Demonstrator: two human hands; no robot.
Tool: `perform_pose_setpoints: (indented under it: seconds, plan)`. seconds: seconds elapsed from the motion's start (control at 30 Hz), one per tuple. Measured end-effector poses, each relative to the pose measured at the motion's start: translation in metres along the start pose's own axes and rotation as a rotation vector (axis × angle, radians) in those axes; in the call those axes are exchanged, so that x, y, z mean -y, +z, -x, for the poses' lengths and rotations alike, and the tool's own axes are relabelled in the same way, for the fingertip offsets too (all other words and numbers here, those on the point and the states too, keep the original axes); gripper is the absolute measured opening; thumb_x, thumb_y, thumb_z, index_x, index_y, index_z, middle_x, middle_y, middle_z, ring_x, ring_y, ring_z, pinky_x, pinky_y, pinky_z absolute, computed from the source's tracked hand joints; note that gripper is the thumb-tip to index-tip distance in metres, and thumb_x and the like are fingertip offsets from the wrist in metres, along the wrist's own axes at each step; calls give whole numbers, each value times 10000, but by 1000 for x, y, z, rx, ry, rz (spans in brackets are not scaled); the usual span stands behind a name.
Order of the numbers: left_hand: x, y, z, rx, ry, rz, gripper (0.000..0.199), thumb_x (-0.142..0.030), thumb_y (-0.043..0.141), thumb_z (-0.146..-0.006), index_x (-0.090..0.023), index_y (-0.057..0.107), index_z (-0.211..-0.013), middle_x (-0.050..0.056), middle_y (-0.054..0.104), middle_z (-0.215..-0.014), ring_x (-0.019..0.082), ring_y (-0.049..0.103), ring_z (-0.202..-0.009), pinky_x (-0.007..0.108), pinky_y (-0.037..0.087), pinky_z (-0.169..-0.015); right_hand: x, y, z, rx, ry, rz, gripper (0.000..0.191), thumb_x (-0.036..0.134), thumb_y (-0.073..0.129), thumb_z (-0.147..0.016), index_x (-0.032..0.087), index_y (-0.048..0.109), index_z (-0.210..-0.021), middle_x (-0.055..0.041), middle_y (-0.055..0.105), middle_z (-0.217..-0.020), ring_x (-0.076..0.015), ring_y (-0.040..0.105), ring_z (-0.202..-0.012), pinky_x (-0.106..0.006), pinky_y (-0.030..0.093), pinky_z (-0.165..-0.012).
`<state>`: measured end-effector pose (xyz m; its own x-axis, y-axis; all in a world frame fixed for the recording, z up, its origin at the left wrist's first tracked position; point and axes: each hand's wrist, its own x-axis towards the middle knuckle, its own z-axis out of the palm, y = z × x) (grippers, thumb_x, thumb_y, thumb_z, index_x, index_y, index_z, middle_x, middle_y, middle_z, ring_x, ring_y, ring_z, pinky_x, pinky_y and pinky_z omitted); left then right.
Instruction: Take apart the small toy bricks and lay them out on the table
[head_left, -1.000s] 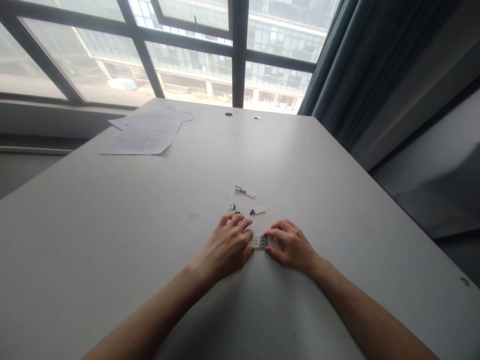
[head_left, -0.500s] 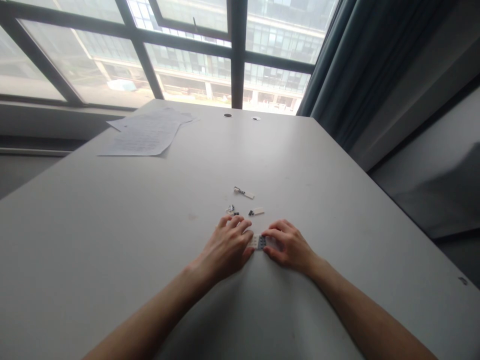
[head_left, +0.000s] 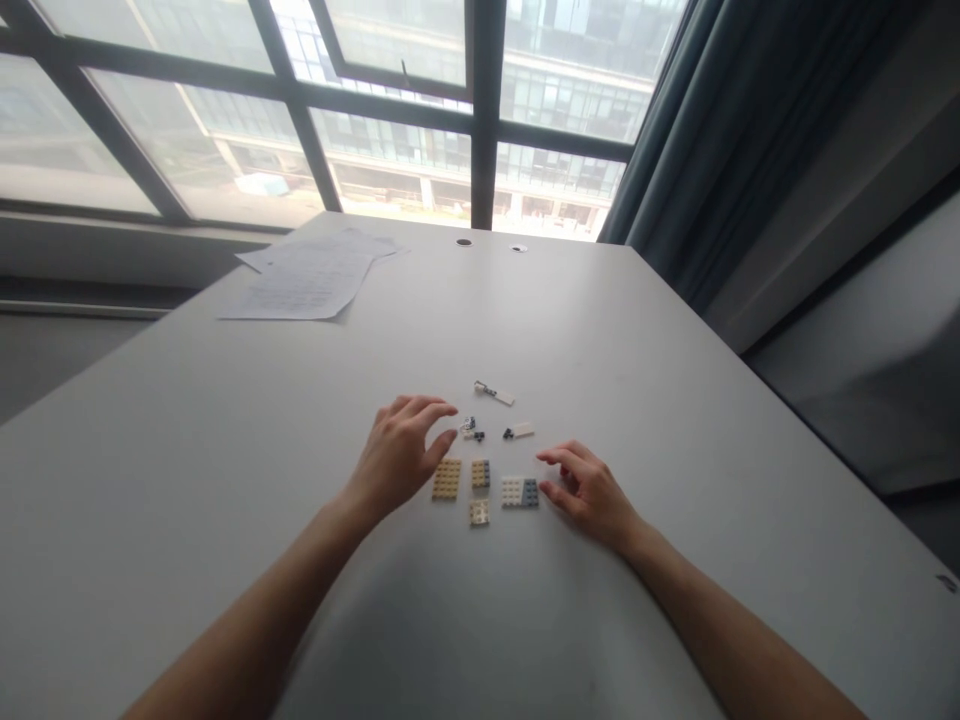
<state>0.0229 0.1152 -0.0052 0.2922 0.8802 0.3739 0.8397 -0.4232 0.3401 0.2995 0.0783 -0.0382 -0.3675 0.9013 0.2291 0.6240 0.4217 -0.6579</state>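
My left hand (head_left: 405, 445) is open, its thumb and fingers apart, just above and left of a tan studded plate (head_left: 447, 480). To the right of that plate lie a small tan and grey piece (head_left: 481, 474) and, below it, a pale tan piece (head_left: 479, 513). My right hand (head_left: 581, 485) is open and holds nothing, beside a white and dark grey studded plate (head_left: 520, 492). Farther back are a small grey and white cluster (head_left: 471, 429), a white piece with a dark end (head_left: 519, 431) and a longer white and grey piece (head_left: 494, 393).
The pieces lie on a white table (head_left: 600, 350). Printed paper sheets (head_left: 300, 285) lie at its back left. Two round holes are near the far edge, below a window, and a dark curtain (head_left: 697, 150) hangs at the right.
My left hand has moved left, away from the white and grey plate, uncovering the tan pieces. My right hand has let go of the plate. The view has shifted slightly.
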Motion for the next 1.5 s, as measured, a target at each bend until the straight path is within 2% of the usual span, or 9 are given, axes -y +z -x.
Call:
perform_pose_setpoints:
  seconds: [0.1,0.27,0.37,0.57,0.73,0.87,1.07,1.3,1.5]
  plan:
    - [15,9,0,89,-70,22,246,-289,531,-849,-225,661,-1048,55,642,-1131,256,527,-1073,429,402,-928,1,1,0,3,0,0,242,221,584,-841,211,617,-1081,-56,602,-999,-158,546,-758,-305,475,-744]
    - [18,22,-1,180,-39,12,275,-283,509,-855,-314,681,-1067,40,627,-1150,260,512,-1075,429,403,-904,0,3,0,-16,-10,5,240,198,567,-844,213,621,-1076,-59,604,-983,-174,559,-812,-306,475,-755]
    - [18,23,-2,155,-31,12,254,-272,508,-857,-316,698,-1020,40,635,-1129,254,512,-1070,420,397,-896,0,3,0,-14,-10,7,241,199,568,-844,219,625,-1077,-58,602,-986,-170,558,-796,-303,475,-747]
    - [20,22,-1,86,-79,29,201,-322,535,-851,-232,690,-942,54,652,-1085,241,527,-1022,410,385,-923,0,3,0,-12,1,-7,234,203,571,-845,216,624,-1073,-52,601,-979,-162,549,-776,-294,469,-733]
    - [22,26,-1,108,-63,24,228,-374,535,-859,-269,697,-980,44,644,-1112,250,518,-1049,420,384,-914,-1,3,0,-23,21,-32,232,194,571,-842,211,623,-1068,-46,598,-987,-149,541,-754,-285,465,-723]
    - [24,25,-1,108,-63,32,201,-345,547,-850,-239,692,-939,50,657,-1087,249,533,-1027,411,394,-897,0,3,0,-27,32,-44,228,200,568,-845,209,624,-1065,-46,597,-983,-147,537,-752,-286,464,-723]
    - [24,23,-2,108,22,90,210,-243,466,-894,-208,668,-846,43,688,-962,202,580,-929,352,419,-854,-1,3,-1,-45,33,-46,226,200,571,-839,219,631,-1056,-36,599,-966,-141,538,-732,-278,468,-697]
    - [27,25,-1,93,74,51,174,-231,472,-899,-194,633,-950,55,680,-958,206,578,-937,357,420,-863,-2,3,0,-53,42,-43,223,207,567,-844,214,637,-1055,-37,598,-952,-141,545,-744,-275,471,-695]
    - [25,22,1,117,144,-34,239,-232,412,-932,-189,646,-914,75,673,-908,213,577,-899,369,414,-861,0,3,0,-70,48,-56,211,218,558,-845,204,644,-1037,-47,600,-942,-144,545,-737,-266,470,-648]
